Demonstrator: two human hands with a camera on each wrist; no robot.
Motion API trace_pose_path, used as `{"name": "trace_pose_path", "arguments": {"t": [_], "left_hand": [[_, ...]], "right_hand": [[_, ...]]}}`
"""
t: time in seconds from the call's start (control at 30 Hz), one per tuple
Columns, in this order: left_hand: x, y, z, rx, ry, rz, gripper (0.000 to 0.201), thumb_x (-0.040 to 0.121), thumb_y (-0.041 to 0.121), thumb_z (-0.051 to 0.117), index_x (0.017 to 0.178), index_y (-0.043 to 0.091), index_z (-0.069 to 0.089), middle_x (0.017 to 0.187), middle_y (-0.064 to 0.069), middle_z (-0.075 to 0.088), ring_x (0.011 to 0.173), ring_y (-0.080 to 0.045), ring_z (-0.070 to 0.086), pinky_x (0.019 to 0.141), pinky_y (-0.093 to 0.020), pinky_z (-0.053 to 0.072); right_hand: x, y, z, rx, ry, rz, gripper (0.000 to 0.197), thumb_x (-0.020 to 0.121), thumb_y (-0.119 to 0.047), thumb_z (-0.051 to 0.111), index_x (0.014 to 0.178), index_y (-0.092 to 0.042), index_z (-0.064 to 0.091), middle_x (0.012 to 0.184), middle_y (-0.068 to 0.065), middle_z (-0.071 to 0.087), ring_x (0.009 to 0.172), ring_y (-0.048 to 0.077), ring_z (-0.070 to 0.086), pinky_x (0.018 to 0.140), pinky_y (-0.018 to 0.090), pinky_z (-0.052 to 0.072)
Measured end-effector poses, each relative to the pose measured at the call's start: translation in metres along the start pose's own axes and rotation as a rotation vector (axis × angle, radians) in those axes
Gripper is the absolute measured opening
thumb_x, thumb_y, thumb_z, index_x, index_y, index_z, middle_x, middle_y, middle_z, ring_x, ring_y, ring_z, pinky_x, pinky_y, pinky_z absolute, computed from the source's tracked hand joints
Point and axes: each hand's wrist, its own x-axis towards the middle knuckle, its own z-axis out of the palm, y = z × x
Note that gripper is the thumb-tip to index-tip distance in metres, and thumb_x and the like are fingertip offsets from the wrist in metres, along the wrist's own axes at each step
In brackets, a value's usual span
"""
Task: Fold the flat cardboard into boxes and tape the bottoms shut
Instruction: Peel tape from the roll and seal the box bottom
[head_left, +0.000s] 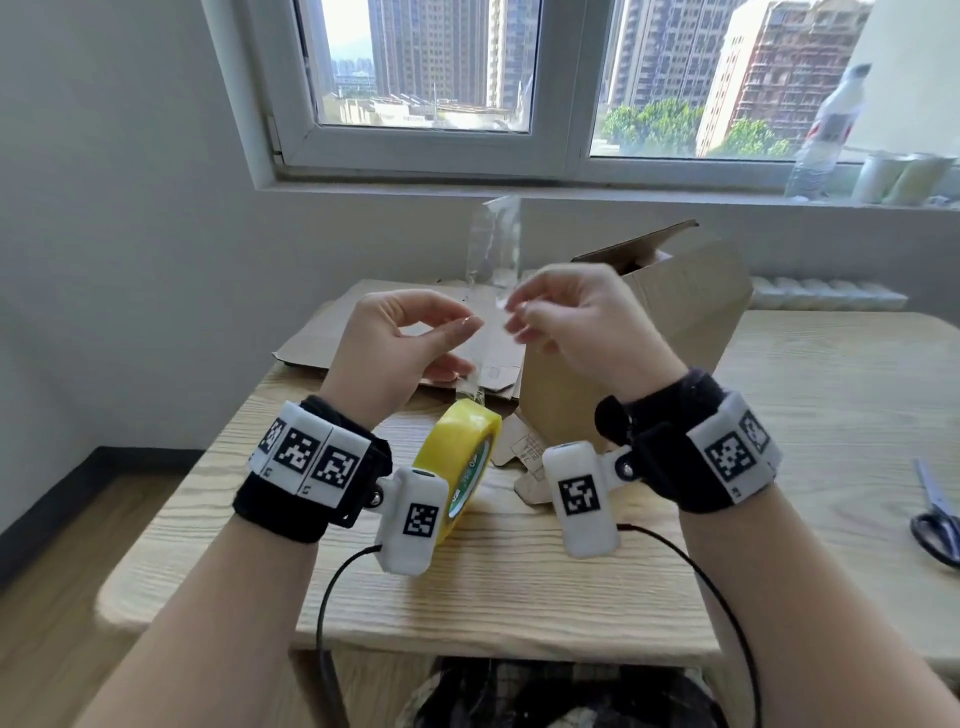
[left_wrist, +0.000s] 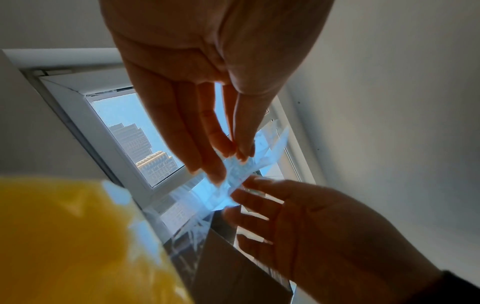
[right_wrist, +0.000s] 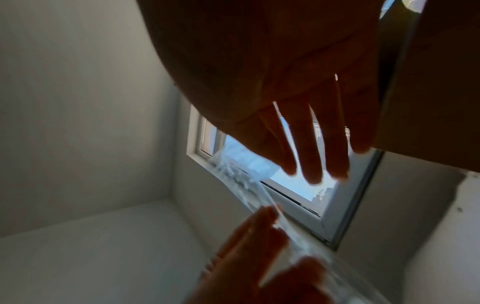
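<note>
1. My left hand (head_left: 400, 348) is pinching the clear strip of sticky tape (head_left: 491, 249) between thumb and fingertip, above the table.
2. My right hand (head_left: 576, 322) is pinching the same strip just beside it.
3. The yellow tape roll (head_left: 460, 457) is standing on edge on the pale wooden table (head_left: 519, 587), below my wrists.
4. The brown cardboard box (head_left: 670, 322) is standing behind my right hand, flat cardboard sheets (head_left: 322, 332) lying beside it.
</note>
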Motion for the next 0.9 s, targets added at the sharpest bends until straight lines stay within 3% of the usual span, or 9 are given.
{"name": "trace_pose_path", "arguments": {"t": [0.1,0.17,0.3,0.4,0.57,0.9], "left_hand": [[0.001,-0.001,-0.002,0.019,0.016,0.008,0.003,0.084,0.013,0.075,0.083,0.015,0.073,0.074,0.003,0.07,0.061,-0.025,0.072,0.059,-0.031,0.061],[0.003,-0.002,-0.003,0.029,0.031,0.009,0.003,0.085,0.013,0.074,0.083,0.015,0.072,0.074,0.003,0.07,0.062,-0.025,0.073,0.061,-0.034,0.061],[0.003,-0.003,-0.006,0.044,0.044,0.007,0.002,0.085,0.015,0.074,0.084,0.015,0.072,0.075,0.002,0.069,0.062,-0.024,0.073,0.061,-0.034,0.06],[0.004,-0.002,-0.006,0.055,0.043,0.008,0.002,0.084,0.016,0.074,0.084,0.016,0.072,0.073,0.004,0.069,0.062,-0.023,0.073,0.061,-0.036,0.06],[0.003,-0.003,-0.007,0.078,0.035,0.022,0.003,0.084,0.018,0.074,0.085,0.016,0.072,0.073,0.004,0.069,0.062,-0.023,0.073,0.06,-0.037,0.059],[0.004,-0.001,-0.008,0.118,0.027,0.057,0.002,0.085,0.017,0.074,0.086,0.018,0.072,0.076,0.002,0.07,0.063,-0.022,0.073,0.056,-0.033,0.058]], "right_hand": [[-0.004,0.01,0.017,0.069,-0.184,0.065,0.013,0.093,-0.006,0.062,0.1,-0.01,0.073,0.091,0.007,0.076,0.086,0.021,0.072,0.07,0.024,0.055],[-0.005,0.014,0.023,0.15,-0.229,0.089,0.013,0.092,-0.005,0.065,0.102,-0.01,0.072,0.092,0.01,0.076,0.084,0.02,0.072,0.075,0.028,0.056],[-0.006,0.02,0.028,0.181,-0.216,0.04,0.015,0.088,-0.005,0.071,0.102,-0.003,0.074,0.089,0.01,0.076,0.08,0.016,0.07,0.073,0.026,0.055],[-0.006,0.022,0.034,0.112,-0.157,-0.039,0.01,0.087,-0.007,0.073,0.097,-0.008,0.076,0.085,0.005,0.076,0.08,0.023,0.072,0.073,0.027,0.057],[-0.005,0.026,0.036,0.055,-0.109,-0.112,0.007,0.088,-0.003,0.07,0.09,-0.007,0.076,0.08,0.002,0.075,0.076,0.014,0.072,0.072,0.02,0.054],[-0.005,0.028,0.041,0.002,-0.073,-0.167,0.008,0.091,-0.011,0.069,0.098,-0.011,0.072,0.081,-0.002,0.074,0.075,0.009,0.07,0.072,0.023,0.056]]}}
